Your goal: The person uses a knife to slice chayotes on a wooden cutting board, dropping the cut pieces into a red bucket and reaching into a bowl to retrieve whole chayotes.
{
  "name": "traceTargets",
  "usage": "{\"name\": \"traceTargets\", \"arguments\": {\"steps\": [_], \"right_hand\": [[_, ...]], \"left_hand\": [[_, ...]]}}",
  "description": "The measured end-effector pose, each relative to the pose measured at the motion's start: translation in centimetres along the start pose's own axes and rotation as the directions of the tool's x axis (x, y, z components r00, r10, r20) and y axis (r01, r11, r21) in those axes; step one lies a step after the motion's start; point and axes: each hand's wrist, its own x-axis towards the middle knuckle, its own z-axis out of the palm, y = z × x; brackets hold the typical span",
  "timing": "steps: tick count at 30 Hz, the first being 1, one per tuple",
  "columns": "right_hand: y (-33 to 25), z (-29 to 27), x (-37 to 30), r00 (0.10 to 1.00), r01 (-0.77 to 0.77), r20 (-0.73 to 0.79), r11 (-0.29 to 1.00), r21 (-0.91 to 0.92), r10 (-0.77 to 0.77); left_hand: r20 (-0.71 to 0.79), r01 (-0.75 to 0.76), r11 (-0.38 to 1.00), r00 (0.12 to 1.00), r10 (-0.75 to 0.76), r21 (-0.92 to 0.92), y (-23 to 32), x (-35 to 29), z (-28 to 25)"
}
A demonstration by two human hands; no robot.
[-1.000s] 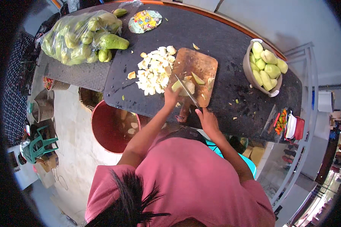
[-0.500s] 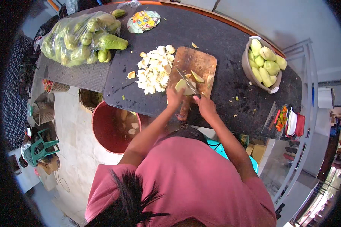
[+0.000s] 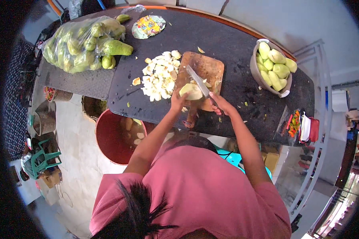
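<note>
My left hand [image 3: 178, 99] grips a pale peeled chayote piece [image 3: 193, 92] over the near left part of a wooden cutting board [image 3: 205, 63]. My right hand [image 3: 222, 104] is closed round the handle of a kitchen knife [image 3: 198, 81]. Its blade points away and to the left, just right of the piece and above the board. A few pale green slices [image 3: 217, 85] lie on the board beneath and beside the blade. Left of the board spreads a heap of whitish cut pieces [image 3: 160, 75].
A plastic bag of green chayotes [image 3: 77, 46] lies at the far left. A bowl [image 3: 254, 65] of peeled ones stands on the right, with colourful chillies [image 3: 294, 124] nearer me. A red tub [image 3: 107, 141] stands below the table's front edge.
My right hand has drawn the knife off the chayote piece, to the right, turning its blade. My left hand has shifted slightly left, still holding the piece.
</note>
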Motion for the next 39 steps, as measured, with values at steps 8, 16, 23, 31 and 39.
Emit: {"name": "traceTargets", "arguments": {"steps": [8, 16, 23, 31, 39], "right_hand": [[2.0, 3.8, -3.3, 0.825, 0.058, -0.232, 0.485, -0.873, -0.516], [3.3, 3.2, -1.7, 0.871, -0.099, -0.289, 0.435, -0.895, -0.397], [3.1, 4.0, 3.5, 0.836, 0.003, -0.330, 0.606, -0.796, -0.438], [4.0, 2.4, 0.9, 0.976, 0.184, -0.101, 0.978, -0.096, -0.194], [5.7, 2.5, -2.5, 0.622, 0.236, -0.536, 0.790, -0.566, -0.570]], "left_hand": [[-0.011, 0.115, 0.986, 0.993, -0.117, -0.120, 2.6, -1.3, -0.4], [-0.018, 0.075, 0.996, 0.997, -0.075, 0.045, 3.2, -0.8, -0.4], [-0.168, -0.114, 0.972, 0.974, 0.149, 0.206, -0.4, -1.2, -1.2], [-0.031, 0.185, 0.921, 0.978, -0.208, -0.343, 3.5, -3.7, -1.8], [-0.086, 0.206, 0.857, 0.957, -0.277, -0.473, 3.1, -3.6, -2.1]]}}
